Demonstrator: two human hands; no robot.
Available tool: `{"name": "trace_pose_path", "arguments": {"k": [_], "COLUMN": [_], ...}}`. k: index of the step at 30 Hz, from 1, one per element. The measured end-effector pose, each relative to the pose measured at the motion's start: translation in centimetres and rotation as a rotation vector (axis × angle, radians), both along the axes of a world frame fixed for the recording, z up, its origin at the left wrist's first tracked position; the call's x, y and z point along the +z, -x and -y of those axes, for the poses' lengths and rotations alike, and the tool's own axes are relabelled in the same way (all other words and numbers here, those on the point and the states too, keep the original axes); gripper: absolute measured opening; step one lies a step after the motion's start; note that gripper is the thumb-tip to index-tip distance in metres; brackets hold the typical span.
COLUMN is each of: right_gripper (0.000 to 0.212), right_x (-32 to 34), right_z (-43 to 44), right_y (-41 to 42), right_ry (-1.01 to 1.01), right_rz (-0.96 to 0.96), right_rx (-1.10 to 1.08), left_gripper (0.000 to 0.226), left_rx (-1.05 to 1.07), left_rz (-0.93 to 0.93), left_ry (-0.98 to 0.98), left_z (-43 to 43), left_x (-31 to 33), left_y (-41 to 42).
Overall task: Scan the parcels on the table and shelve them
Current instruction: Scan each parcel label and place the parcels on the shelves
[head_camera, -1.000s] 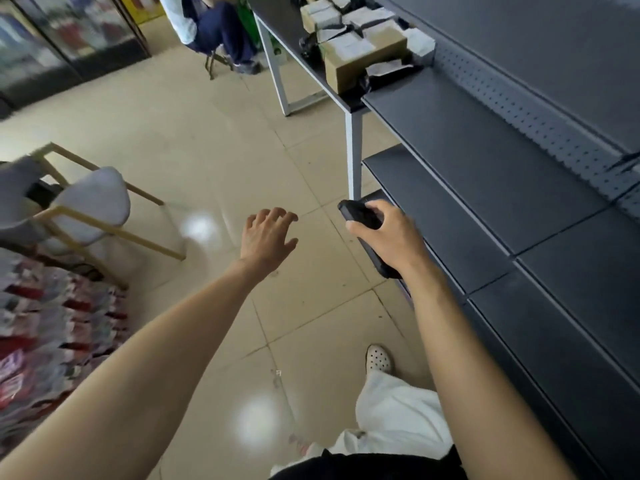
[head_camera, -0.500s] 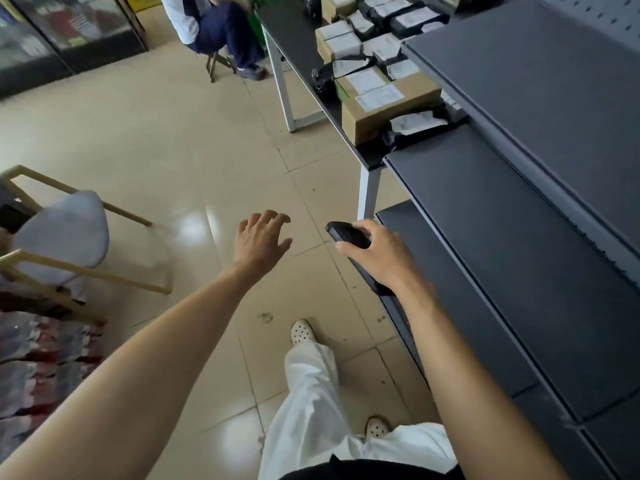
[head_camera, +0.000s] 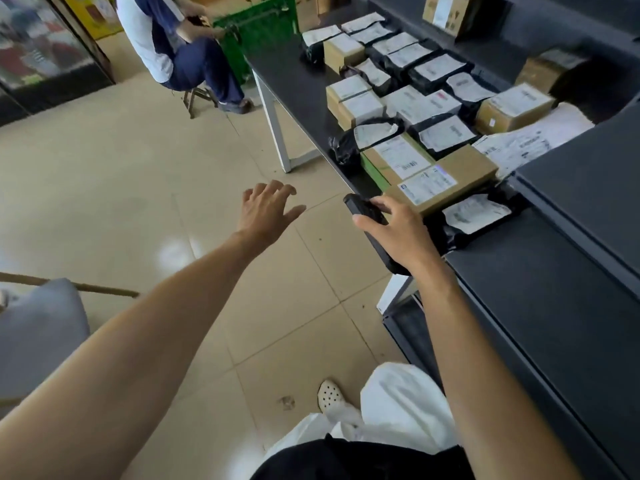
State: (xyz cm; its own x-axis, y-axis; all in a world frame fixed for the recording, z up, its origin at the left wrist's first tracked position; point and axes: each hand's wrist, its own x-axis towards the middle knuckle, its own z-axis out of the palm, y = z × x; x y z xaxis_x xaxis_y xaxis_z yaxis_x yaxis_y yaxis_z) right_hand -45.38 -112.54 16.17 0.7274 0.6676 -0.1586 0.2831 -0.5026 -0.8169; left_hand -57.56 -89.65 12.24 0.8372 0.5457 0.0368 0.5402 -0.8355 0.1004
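Main risk: reading the wrong barcode. Parcels (head_camera: 422,103) packed edge to edge on the desk (head_camera: 287,74), so easy to catch a neighbour's label with the scanner (head_camera: 362,207). Second: snagging the black poly bag (head_camera: 474,216) at the near end while lifting the brown box (head_camera: 464,168) touching it. Third: a one-handed lift, with right hand (head_camera: 401,237) wrapped round the scanner; could slip a box or drop the scanner. Left hand (head_camera: 265,213) released, fingers spread, gripping nothing, hanging over the floor (head_camera: 138,168) left of the desk, not yet on any parcel. Worth aiming square at one label and freeing the bag first

Look of the parcels: brown cardboard boxes mixed with black poly bags, white label up on each visible one, several labels wrinkled or lifted at the corners, so may not read first try. Spread from near end to far end of the desk, right of both hands. Dark shelf (head_camera: 554,323) butting up to the near end of the desk
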Motion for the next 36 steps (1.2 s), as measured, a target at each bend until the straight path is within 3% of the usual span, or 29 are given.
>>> {"name": "trace_pose_path", "arguments": {"k": [9,13,19,25,30,36], "right_gripper": [0.043,0.056,0.049,0.048,0.047,0.047], "right_x": [-1.9,-1.4,-0.4,-4.0,-5.6,-5.8], "right_z": [-15.5,-24.0,-32.7,-34.0,-33.2,-33.9], "right_y": [-10.7,-18.8,-29.3,-34.8,-38.9,-39.8], "right_ry": [0.031,-0.015,0.013,0.139,0.200,0.125], "right_rz": [-0.032,-0.064,-0.102,-0.190,-0.275,-0.287], "right_rx": [-0.029,-0.041,-0.141,-0.211,-0.418,-0.758], "left_gripper": [0.035,0.039,0.042,0.056,0.063,0.075], "left_rx": [-0.071,-0.059,-0.133,-0.267,-0.497,-0.692], "left_rz": [-0.028,-0.055,-0.101,-0.248,-0.323,-0.428], "left_ry": [0.018,-0.005,0.030,0.106,0.055,0.086], "left_z": [-14.0,-22.0,-31.0,-34.6,-35.3,-35.2], "left_x": [-2.7,-2.1,-0.8,-4.0,-4.5,-6.5], "left_y": [-10.5,-17.3,-27.2,-35.9,-45.5,-54.2]}}
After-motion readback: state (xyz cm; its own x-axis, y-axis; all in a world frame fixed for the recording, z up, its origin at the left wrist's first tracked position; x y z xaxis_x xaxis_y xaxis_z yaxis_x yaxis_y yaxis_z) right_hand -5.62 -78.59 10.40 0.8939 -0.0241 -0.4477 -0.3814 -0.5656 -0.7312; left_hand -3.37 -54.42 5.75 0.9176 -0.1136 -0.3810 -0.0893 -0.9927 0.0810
